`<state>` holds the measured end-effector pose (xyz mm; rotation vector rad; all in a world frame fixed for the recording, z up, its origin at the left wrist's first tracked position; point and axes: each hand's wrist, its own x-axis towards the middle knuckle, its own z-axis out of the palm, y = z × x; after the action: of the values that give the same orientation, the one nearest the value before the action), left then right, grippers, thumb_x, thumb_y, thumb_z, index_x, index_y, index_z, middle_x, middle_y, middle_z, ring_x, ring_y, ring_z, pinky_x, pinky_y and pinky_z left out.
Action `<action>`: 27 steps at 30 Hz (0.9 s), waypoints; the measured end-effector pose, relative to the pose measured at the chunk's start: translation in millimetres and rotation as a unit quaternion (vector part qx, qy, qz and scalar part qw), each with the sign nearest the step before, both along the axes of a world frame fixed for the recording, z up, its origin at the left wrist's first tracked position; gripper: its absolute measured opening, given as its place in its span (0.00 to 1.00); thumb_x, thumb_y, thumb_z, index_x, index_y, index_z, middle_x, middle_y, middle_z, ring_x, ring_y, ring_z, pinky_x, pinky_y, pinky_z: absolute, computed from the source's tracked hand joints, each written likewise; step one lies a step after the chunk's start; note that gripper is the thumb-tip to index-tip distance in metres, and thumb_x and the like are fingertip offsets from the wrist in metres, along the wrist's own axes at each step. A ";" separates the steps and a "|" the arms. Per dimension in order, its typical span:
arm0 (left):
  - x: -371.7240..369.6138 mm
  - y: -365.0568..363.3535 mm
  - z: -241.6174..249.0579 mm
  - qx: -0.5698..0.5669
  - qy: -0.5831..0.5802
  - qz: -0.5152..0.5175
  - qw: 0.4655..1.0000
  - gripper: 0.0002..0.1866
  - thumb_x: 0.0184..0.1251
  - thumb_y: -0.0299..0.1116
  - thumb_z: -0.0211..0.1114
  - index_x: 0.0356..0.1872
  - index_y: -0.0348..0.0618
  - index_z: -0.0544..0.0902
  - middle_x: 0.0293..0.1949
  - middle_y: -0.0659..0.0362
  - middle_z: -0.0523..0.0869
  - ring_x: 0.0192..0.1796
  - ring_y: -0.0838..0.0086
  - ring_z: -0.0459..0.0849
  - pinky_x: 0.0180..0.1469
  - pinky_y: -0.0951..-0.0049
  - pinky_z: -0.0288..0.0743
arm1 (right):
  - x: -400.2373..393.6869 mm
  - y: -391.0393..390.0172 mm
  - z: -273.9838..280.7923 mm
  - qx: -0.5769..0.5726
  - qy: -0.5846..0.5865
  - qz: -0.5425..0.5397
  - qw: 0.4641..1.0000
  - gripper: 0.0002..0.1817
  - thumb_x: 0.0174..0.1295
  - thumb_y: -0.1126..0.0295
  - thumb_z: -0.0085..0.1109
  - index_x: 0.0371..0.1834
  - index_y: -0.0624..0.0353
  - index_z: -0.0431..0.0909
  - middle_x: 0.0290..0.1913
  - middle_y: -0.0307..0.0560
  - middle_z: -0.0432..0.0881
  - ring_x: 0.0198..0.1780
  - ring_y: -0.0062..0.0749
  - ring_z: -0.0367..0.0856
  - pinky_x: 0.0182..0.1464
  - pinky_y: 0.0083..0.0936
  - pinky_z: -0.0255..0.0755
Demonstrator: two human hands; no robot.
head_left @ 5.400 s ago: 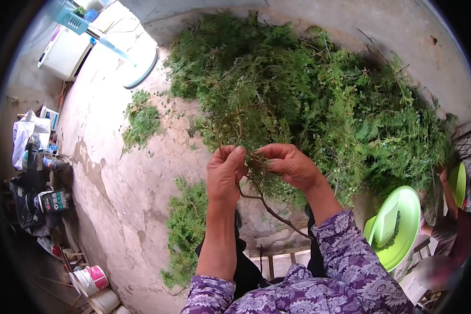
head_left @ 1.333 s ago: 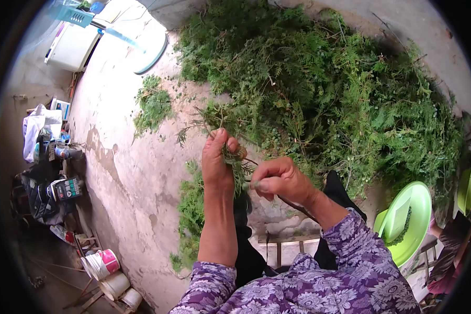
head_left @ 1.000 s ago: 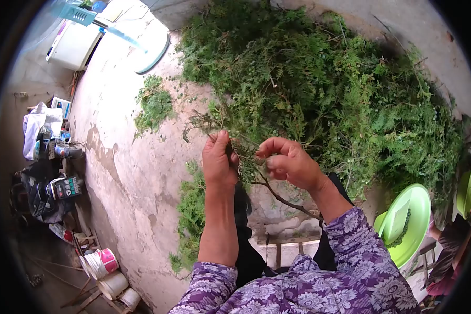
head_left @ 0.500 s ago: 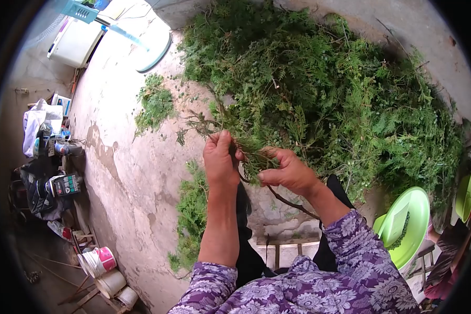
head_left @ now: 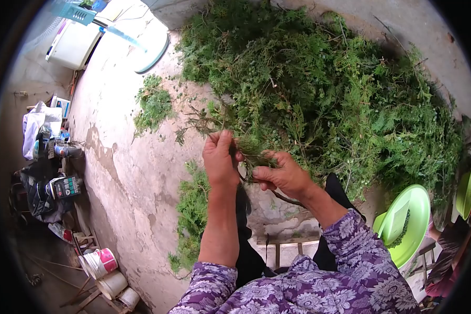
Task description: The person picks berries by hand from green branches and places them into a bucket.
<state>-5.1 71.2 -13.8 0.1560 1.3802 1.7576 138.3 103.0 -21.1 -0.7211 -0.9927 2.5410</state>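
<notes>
A leafy green branch with a dark woody stem is held in front of me at mid-view. My left hand is closed round it, thumb pressed on the upper part, with thin brownish sprigs sticking out to the left. Just to the right, my right hand pinches the same branch between thumb and fingers. The bare stem runs down to the right beneath that hand. Behind both hands lies a large heap of green branches. A smaller pile of sprigs is left of my left forearm.
On the right, a green basin holds small green pieces, beside another person's arm. A small sprig pile lies on the concrete floor. Buckets stand lower left; a fan base is at upper left.
My right hand has moved slightly left along the branch, closer to my left hand, and its fingers have drawn in. My left hand has stayed almost still.
</notes>
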 end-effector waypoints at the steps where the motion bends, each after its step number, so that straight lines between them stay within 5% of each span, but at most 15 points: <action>1: -4.2 -1.7 0.0 0.001 -0.020 0.008 1.000 0.06 0.62 0.30 0.57 0.30 0.44 0.69 0.22 0.63 0.74 0.18 0.81 0.69 0.17 0.83 0.64 | 0.3 -0.8 -0.8 0.000 0.001 0.001 1.000 0.11 0.56 0.71 0.56 0.42 0.60 0.73 0.28 0.38 0.76 0.24 0.14 0.74 0.21 0.09 0.62; 4: -34.2 -5.1 -13.3 0.031 -0.009 0.094 0.995 0.05 0.62 0.32 0.57 0.29 0.50 0.70 0.20 0.66 0.73 0.20 0.83 0.71 0.21 0.80 0.70 | 4.3 -5.3 -6.1 0.063 -0.086 0.073 0.992 0.08 0.56 0.72 0.56 0.38 0.60 0.74 0.29 0.39 0.77 0.25 0.14 0.75 0.19 0.09 0.64; 6: -40.3 -12.7 -6.5 0.075 -0.036 0.035 0.996 0.05 0.64 0.33 0.54 0.28 0.49 0.70 0.18 0.67 0.71 0.19 0.81 0.68 0.22 0.76 0.66 | 9.9 -13.1 -9.2 -0.056 -0.020 0.069 0.996 0.05 0.56 0.74 0.53 0.35 0.61 0.73 0.27 0.40 0.77 0.22 0.17 0.75 0.18 0.10 0.63; 10: -35.5 -14.2 3.4 0.106 -0.067 -0.019 0.992 0.08 0.66 0.36 0.52 0.27 0.48 0.70 0.15 0.67 0.67 0.16 0.81 0.62 0.22 0.75 0.59 | 13.7 12.9 -3.5 -0.158 0.080 -0.031 0.984 0.06 0.61 0.72 0.46 0.35 0.61 0.71 0.30 0.45 0.76 0.25 0.21 0.76 0.16 0.11 0.63; 13: -38.8 -14.8 0.7 0.120 -0.047 -0.058 0.990 0.09 0.66 0.36 0.51 0.26 0.48 0.70 0.13 0.67 0.65 0.15 0.81 0.61 0.23 0.76 0.59 | 22.4 21.1 -5.5 -0.179 0.134 -0.006 0.975 0.07 0.61 0.68 0.49 0.36 0.61 0.71 0.29 0.44 0.76 0.24 0.21 0.75 0.17 0.11 0.63; 19: -29.4 -12.2 5.3 0.105 0.025 -0.060 0.992 0.11 0.67 0.37 0.50 0.24 0.49 0.68 0.12 0.66 0.64 0.14 0.81 0.60 0.22 0.76 0.59 | 21.6 29.5 -2.7 -0.078 0.022 -0.072 0.994 0.06 0.60 0.69 0.53 0.36 0.60 0.75 0.23 0.35 0.76 0.22 0.14 0.73 0.20 0.09 0.64; 21: -31.4 -11.4 0.8 0.100 0.013 -0.047 0.994 0.10 0.66 0.36 0.52 0.24 0.49 0.67 0.13 0.65 0.66 0.16 0.81 0.63 0.22 0.77 0.62 | 16.7 25.0 3.6 0.051 -0.060 -0.016 0.997 0.07 0.56 0.69 0.57 0.35 0.59 0.76 0.24 0.35 0.77 0.24 0.13 0.73 0.24 0.10 0.65; 25: -25.6 -5.1 0.1 0.059 0.030 -0.010 0.998 0.11 0.65 0.35 0.54 0.23 0.50 0.66 0.12 0.66 0.65 0.14 0.81 0.60 0.18 0.78 0.57 | -2.3 -6.6 -10.5 0.212 -0.001 0.025 0.977 0.13 0.47 0.72 0.64 0.36 0.63 0.76 0.28 0.34 0.76 0.29 0.13 0.71 0.29 0.14 0.66; 27: -23.5 -3.0 -3.2 0.046 0.047 0.003 0.998 0.11 0.65 0.34 0.54 0.23 0.50 0.66 0.12 0.65 0.65 0.13 0.81 0.60 0.17 0.79 0.57 | -4.7 -14.3 -3.6 0.184 -0.026 0.031 0.982 0.13 0.46 0.73 0.65 0.36 0.64 0.76 0.29 0.34 0.75 0.29 0.14 0.70 0.30 0.15 0.66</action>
<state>-28.6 68.2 -17.0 0.2886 1.3679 1.8394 133.6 88.7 -24.7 -0.6582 -1.4719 2.2991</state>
